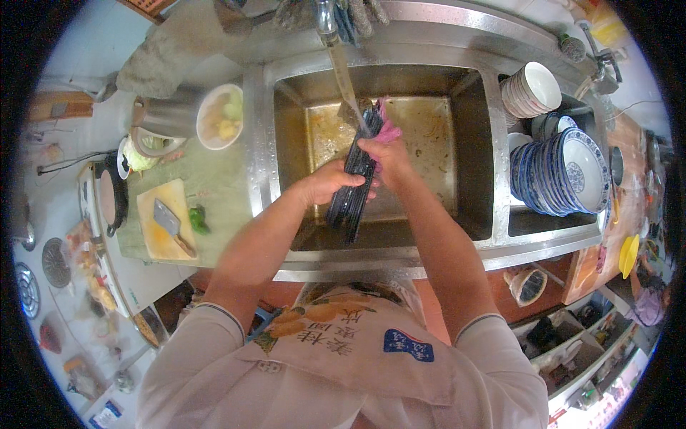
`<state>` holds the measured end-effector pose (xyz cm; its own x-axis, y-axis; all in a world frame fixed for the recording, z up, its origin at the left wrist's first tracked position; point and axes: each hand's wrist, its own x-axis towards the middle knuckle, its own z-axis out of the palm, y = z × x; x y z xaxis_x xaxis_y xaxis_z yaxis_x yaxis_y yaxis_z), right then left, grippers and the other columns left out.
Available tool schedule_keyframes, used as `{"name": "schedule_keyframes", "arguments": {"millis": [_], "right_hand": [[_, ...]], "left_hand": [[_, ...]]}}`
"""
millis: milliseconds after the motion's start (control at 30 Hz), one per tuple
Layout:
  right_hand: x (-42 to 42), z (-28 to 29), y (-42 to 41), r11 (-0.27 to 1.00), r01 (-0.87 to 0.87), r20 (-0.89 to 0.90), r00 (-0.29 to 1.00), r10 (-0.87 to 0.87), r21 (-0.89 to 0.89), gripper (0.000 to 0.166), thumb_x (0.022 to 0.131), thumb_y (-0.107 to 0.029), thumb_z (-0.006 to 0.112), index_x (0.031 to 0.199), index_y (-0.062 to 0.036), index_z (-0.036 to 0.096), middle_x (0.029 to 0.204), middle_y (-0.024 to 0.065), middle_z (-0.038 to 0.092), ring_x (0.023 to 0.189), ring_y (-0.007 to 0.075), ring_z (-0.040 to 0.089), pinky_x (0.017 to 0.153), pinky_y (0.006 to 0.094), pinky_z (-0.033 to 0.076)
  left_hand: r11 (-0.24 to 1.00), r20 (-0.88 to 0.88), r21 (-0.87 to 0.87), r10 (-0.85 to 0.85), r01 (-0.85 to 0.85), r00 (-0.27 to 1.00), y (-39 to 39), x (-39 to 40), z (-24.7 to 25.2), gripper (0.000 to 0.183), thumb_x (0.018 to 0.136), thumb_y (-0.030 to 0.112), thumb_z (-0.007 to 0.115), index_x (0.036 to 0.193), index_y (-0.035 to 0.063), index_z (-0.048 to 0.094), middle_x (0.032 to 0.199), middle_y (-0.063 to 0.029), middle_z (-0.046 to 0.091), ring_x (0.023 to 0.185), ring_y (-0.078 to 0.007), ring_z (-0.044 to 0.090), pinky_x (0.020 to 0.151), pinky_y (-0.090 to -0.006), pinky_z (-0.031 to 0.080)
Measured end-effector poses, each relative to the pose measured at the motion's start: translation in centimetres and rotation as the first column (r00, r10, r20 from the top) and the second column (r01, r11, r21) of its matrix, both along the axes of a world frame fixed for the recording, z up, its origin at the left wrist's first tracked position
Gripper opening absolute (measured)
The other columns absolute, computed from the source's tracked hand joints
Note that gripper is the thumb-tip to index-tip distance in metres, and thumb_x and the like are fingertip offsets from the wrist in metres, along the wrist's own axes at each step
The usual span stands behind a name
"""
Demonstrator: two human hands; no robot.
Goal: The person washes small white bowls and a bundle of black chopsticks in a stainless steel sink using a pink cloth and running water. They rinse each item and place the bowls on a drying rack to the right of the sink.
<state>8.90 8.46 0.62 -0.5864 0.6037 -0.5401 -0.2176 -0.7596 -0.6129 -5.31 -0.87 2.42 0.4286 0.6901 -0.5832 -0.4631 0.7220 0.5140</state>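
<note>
A bundle of dark chopsticks [353,182] slants across the middle of a steel sink basin [429,193]. My left hand [335,181] grips the bundle around its lower half, thumb on top. Higher up, my right hand [390,155] holds the same bundle, with a pink cloth [387,130] bunched between palm and sticks. From the faucet [326,21], a stream of water [343,75] falls onto the upper ends of the chopsticks. The basin floor under them is wet and stained.
Right of the basin stand stacked blue-patterned plates [581,171] and white bowls [538,86]. On the left counter, a cleaver [167,217] lies on a cutting board [155,241] beside a green pepper [198,220]. A white bowl with food [220,116] sits near the sink. Gloves [364,16] hang behind the faucet.
</note>
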Motion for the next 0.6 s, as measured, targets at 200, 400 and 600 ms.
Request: {"name": "schedule_keyframes", "arguments": {"millis": [200,400,600], "right_hand": [[0.0,-0.6,1.8,0.966,0.247,-0.075,0.965,-0.252,-0.073,0.024,0.080,-0.011,0.065,0.101,-0.0031,0.055,0.086,0.0080,0.062,0.074,0.0220,0.061,0.065,0.0372,0.051],[0.2,-2.1,1.5,0.990,0.102,-0.195,0.974,-0.119,-0.098,0.031,0.071,-0.004,0.062,0.100,-0.0006,0.052,0.090,0.0123,0.062,0.077,0.0244,0.062,0.065,0.0378,0.051],[-1.6,-2.0,0.8,0.724,-0.356,0.627,0.767,-0.135,0.592,0.060,0.075,-0.023,0.063,0.122,0.0061,0.039,0.102,0.0272,0.058,0.098,0.0417,0.057,0.084,0.0470,0.046]], "left_hand": [[0.996,0.211,0.021,0.077,-0.084,0.974,0.2,0.2,1.3,0.057,0.083,0.014,0.064,0.134,0.0024,0.039,0.127,-0.0174,0.052,0.114,-0.0348,0.054,0.096,-0.0485,0.045],[0.997,-0.066,-0.042,0.069,-0.072,0.995,1.1,0.8,0.6,0.044,0.079,0.014,0.068,0.119,0.0034,0.051,0.106,-0.0116,0.061,0.095,-0.0270,0.061,0.086,-0.0429,0.050],[0.988,-0.197,-0.037,0.142,-0.152,0.970,0.8,1.9,-0.3,0.030,0.078,0.010,0.069,0.105,0.0048,0.057,0.089,-0.0078,0.063,0.077,-0.0186,0.062,0.070,-0.0323,0.052]]}}
